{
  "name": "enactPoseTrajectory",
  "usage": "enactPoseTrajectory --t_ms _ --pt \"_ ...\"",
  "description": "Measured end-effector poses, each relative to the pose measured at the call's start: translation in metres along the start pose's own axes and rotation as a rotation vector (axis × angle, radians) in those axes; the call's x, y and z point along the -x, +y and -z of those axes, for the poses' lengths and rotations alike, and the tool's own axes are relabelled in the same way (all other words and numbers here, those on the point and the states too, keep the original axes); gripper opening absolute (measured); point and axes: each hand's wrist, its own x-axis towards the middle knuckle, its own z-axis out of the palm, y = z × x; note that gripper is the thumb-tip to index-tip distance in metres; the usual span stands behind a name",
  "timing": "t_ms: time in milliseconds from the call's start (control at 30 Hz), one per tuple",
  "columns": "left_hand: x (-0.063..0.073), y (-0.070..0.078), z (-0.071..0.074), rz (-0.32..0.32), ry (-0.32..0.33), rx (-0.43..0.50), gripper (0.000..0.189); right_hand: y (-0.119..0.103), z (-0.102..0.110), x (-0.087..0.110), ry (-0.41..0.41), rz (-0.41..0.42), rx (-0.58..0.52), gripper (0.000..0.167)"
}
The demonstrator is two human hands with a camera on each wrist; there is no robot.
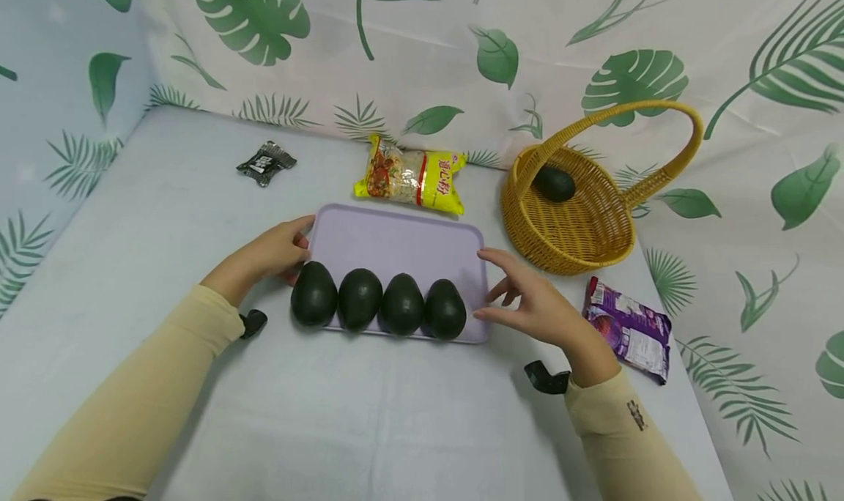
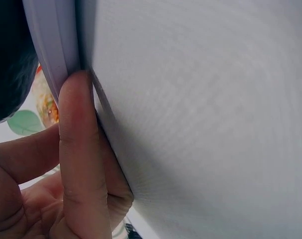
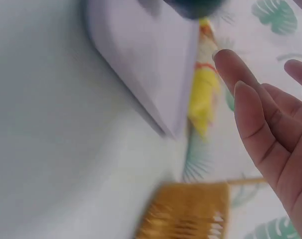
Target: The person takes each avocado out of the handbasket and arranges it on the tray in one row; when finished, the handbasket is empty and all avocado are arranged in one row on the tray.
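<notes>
A lilac tray (image 1: 395, 241) lies on the table with several dark green avocados (image 1: 403, 305) lined up along its near side. The leftmost avocado (image 1: 314, 294) overhangs the tray's left corner. My left hand (image 1: 273, 250) is at the tray's left edge; in the left wrist view a straight finger (image 2: 81, 144) touches the rim near the tabletop. On the other side, my right hand (image 1: 530, 299) is spread beside the tray's right edge. The right wrist view shows its fingers (image 3: 250, 114) apart from the tray, holding nothing.
A wicker basket (image 1: 567, 255) with a tall handle holds one avocado (image 1: 554, 184) at the back right. Behind the tray lies a yellow food packet (image 1: 412, 175). A purple packet (image 1: 629, 329) is beyond my right wrist, and a small black packet (image 1: 267, 163) lies back left.
</notes>
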Motion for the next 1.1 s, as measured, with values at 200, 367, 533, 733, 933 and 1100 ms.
enactPoseTrajectory --t_ms 200,367,533,733,933,1100 --pt "-0.004 -0.008 0.002 0.013 0.003 0.007 0.071 0.004 0.038 -0.009 0.063 0.028 0.068 0.088" --pt "-0.005 -0.010 0.003 0.026 0.004 0.014 0.072 0.010 0.076 -0.018 0.100 -0.012 0.165 0.084" --pt "-0.004 -0.009 0.003 0.031 0.010 0.007 0.072 0.029 0.115 -0.031 0.088 -0.195 0.237 0.075" --pt "-0.005 -0.006 0.001 0.034 0.007 0.012 0.072 0.053 0.156 -0.049 0.008 -0.354 0.334 0.075" --pt "-0.006 -0.005 0.002 0.036 0.008 0.017 0.073 0.082 0.184 -0.078 -0.110 -0.449 0.379 0.076" --pt "-0.007 -0.007 0.002 0.043 0.009 0.019 0.073 0.112 0.193 -0.101 -0.190 -0.478 0.383 0.072"
